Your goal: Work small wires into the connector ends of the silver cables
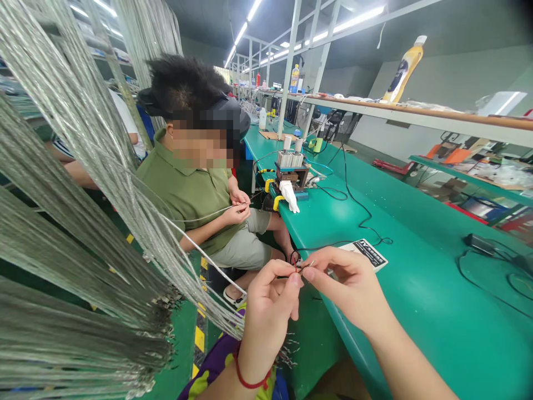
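Thin wires [296, 267] are pinched in the left hand [272, 291] and right hand's [347, 280] grip; probably light, bendy, best held near the tips.

"JY" on white box [372, 254]

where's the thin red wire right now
Head view, just below and right of centre: the thin red wire sits pinched in the left hand, beside the right hand.
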The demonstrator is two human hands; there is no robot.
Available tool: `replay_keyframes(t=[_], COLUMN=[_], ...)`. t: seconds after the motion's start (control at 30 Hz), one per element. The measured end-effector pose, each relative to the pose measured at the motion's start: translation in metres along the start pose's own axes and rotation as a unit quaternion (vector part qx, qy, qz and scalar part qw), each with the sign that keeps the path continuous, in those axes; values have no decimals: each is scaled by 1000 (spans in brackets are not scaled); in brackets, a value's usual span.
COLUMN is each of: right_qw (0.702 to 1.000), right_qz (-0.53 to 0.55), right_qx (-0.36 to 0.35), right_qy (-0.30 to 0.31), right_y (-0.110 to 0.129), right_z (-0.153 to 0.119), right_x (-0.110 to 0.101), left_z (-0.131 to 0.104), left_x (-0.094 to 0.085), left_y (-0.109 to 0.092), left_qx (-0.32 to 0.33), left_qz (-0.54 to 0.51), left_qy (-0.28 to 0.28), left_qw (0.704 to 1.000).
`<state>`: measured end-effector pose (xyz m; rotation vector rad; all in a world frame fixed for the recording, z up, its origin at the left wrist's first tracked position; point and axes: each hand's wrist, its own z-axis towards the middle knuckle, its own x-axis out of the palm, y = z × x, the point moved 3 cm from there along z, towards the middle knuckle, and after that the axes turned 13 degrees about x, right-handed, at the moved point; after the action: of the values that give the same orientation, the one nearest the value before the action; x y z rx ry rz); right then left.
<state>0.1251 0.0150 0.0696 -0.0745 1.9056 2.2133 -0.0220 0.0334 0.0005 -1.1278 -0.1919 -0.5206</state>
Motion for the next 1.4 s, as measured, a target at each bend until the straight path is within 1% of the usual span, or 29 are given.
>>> replay_keyframes(t=[0.13,0.27,0.43,0.6,0.7,0.83,0.93,1.03,1.07,1.13,1.23,1.4], right_qw=[999,999,999,997,999,999,997,994,994,995,994,990], right_qz=[-25,-25,-27,-59,-36,16,20,-17,-33,-59,-88,-83], right_qx=[-22,-26,-29,-54,-39,13,25,25,23,21,40,85], right_qy=[-15,-3,-4,-2,11,38,73,101,100,77,48,75], right_y=[4,4,3,3,1,-4,-2,3,4,6,5,3], right_z=[-2,-5,-5,-7,-4,4,7,5,4,2,2,6], right_x=[1,3,4,5,3,-4,-9,-11,-11,-10,-6,-3], left_z=[-1,-1,0,2,3,5,6,8,9,10,12,12], left_x=[1,4,8,9,10,12,10,6,5,3,2,2], left_y=[-3,-8,-12,-13,-15,-15,-11,-7,-7,-6,-7,-9], left_qx=[0,-11,-28,-30,-11,4,7,33,41,49,50,63], left_qz=[-12,-40,-65,-85,-115,-137,-124,-82,-64,-30,11,43], left_qy=[-20,-44,-52,-68,-52,1,27,34,38,49,60,61], left_qw=[1000,998,996,994,992,990,992,995,996,997,997,995])
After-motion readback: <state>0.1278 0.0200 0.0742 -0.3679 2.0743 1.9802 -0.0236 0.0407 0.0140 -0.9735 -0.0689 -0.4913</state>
